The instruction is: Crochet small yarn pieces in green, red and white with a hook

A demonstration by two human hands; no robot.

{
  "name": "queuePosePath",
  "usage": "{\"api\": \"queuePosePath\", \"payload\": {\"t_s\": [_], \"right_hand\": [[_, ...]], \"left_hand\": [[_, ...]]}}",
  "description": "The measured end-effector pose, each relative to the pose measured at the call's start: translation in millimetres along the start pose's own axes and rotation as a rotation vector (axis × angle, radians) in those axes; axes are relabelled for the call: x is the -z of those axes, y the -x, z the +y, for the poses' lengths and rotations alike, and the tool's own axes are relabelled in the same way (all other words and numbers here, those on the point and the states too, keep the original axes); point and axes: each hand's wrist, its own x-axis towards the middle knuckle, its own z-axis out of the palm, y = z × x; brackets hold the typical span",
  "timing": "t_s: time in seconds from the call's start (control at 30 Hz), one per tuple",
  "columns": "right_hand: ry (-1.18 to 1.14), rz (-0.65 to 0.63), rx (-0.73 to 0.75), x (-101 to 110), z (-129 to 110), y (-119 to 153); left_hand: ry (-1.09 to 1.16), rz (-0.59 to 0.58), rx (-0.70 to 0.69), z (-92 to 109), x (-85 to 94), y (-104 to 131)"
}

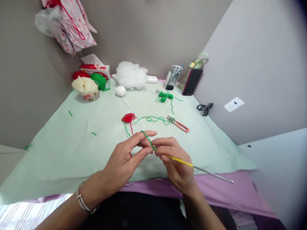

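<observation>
My right hand (176, 159) is closed around a crochet hook (181, 161) with a yellow grip and a bare metal end sticking out to the lower right. Green yarn (148, 139) runs over the index finger of my left hand (130, 153) down to the pinched fingertips, where it meets the hook's hidden tip. My left thumb presses there, and any stitches are mostly covered by fingers. Just beyond the hands lies a small red crocheted piece (128, 118) with red and green strands. A white strand stretches from a white yarn ball (120, 91) toward my left hand.
Orange-handled thread snips (178, 124) lie right of centre. Small green crocheted bits (165, 96) rest farther back. Along the wall are white stuffing (131, 75), a tissue box (96, 69), green yarn (98, 80), a tub (90, 94), a clear cup (174, 76), and a phone (192, 82) leaning on a bottle (197, 63).
</observation>
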Motion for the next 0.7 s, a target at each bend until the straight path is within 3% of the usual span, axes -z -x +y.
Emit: {"api": "queuePosePath", "payload": {"t_s": [0.17, 0.33, 0.53, 0.7], "right_hand": [[0.020, 0.087, -0.034, -6.0, -1.6, 0.4], [0.095, 0.257, -0.032, -15.4, -5.4, 0.1], [0.115, 0.349, -0.054, -23.8, -8.4, 1.1], [0.283, 0.393, 0.035, -32.2, -7.3, 6.1]], "left_hand": [[0.023, 0.128, -0.009, -1.1, -1.9, -0.5], [0.145, 0.198, 0.115, -4.5, -5.1, 0.6], [0.224, 0.148, 0.197, -8.2, -11.3, 1.0], [0.354, 0.126, 0.262, -7.3, -14.6, -0.5]]}}
